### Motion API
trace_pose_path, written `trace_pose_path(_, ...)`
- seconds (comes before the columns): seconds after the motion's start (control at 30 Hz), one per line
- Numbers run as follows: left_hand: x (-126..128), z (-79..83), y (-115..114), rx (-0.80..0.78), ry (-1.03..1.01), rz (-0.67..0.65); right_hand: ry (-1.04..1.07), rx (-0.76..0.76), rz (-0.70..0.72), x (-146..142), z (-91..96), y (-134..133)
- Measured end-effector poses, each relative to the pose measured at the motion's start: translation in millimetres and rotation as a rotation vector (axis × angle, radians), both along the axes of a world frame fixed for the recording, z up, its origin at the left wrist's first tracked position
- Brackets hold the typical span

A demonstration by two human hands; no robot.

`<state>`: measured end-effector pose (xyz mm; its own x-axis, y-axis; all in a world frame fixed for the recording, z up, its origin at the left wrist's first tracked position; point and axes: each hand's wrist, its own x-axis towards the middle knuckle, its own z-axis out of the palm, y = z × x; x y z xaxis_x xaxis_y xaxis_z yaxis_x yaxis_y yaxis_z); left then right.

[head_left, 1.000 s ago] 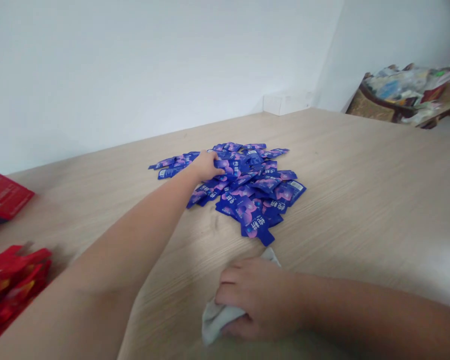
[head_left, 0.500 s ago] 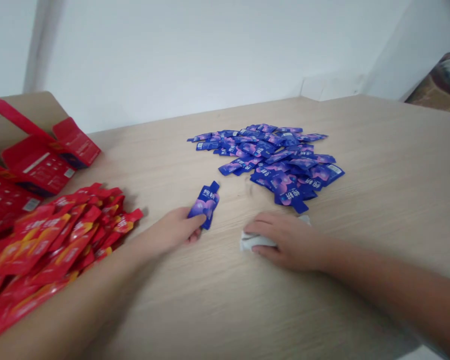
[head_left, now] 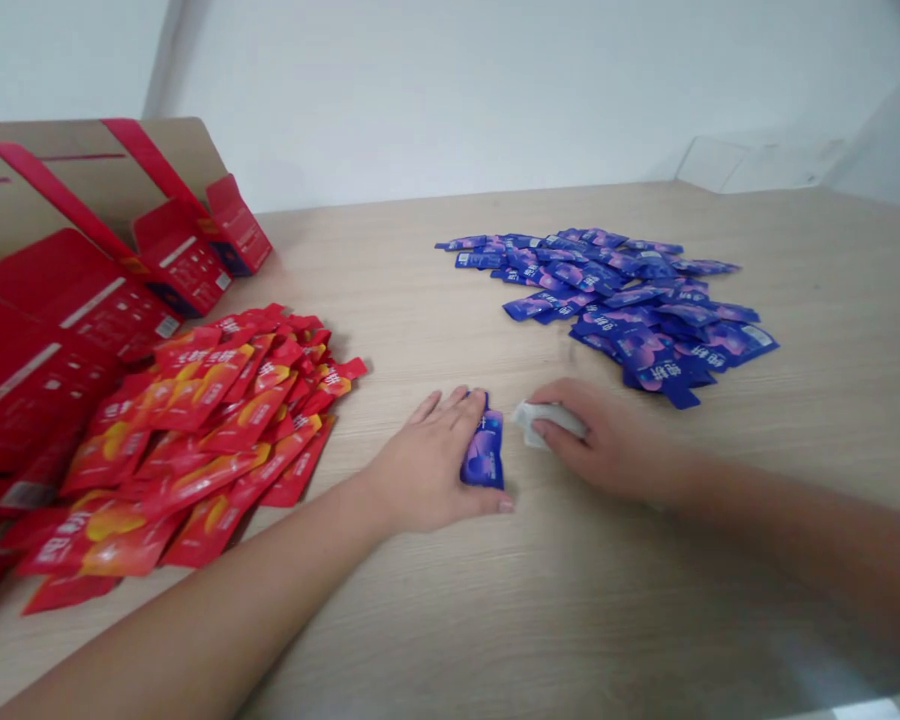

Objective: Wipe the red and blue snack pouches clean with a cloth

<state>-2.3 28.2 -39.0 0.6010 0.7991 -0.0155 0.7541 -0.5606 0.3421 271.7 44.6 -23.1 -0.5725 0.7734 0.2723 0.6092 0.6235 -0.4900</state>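
A blue-purple sachet (head_left: 484,455) lies flat on the table in front of me. My left hand (head_left: 435,465) rests over its left side, fingers stretched out and thumb spread below its lower edge. To the right, a short gap away, my right hand (head_left: 596,435) is closed around a folded white wipe or tissue (head_left: 551,425). Whether it is paper or cloth I cannot tell. Past my right hand spreads a pile of similar blue-purple sachets (head_left: 615,290).
A heap of red and orange sachets (head_left: 217,420) covers the left of the table (head_left: 450,620). Behind it stand red cartons (head_left: 180,255) with open flaps, beside brown cardboard (head_left: 187,150). A white wall (head_left: 450,90) runs along the table's back edge.
The sachet that my left hand pinched now lies on the table under its spread fingers. My right hand, with the white wipe, has come closer to it. The view has shifted left.
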Motion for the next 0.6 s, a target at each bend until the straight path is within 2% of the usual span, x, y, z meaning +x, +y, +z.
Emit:
trace_pose_path(0.07,2,-2.8,-5,0.022,-0.040,0.075,0.001,-0.050,0.098,-22,5.7,-7)
trace_pose_path(0.13,2,-1.8,-8,0.012,-0.057,0.062,-0.061,-0.076,0.289,-41,8.2,-12)
trace_pose_path(0.2,0,1.6,-7,-0.020,-0.045,0.031,-0.095,-0.074,0.391,-54,6.5,-12)
trace_pose_path(0.37,-3,8.9,-1,-0.068,-0.042,0.016,-0.131,-0.017,0.347,-61,-5.6,1)
trace_pose_path(0.6,-7,6.7,-2,-0.055,-0.054,-0.008,-0.182,0.046,0.245,-53,-10.2,32)
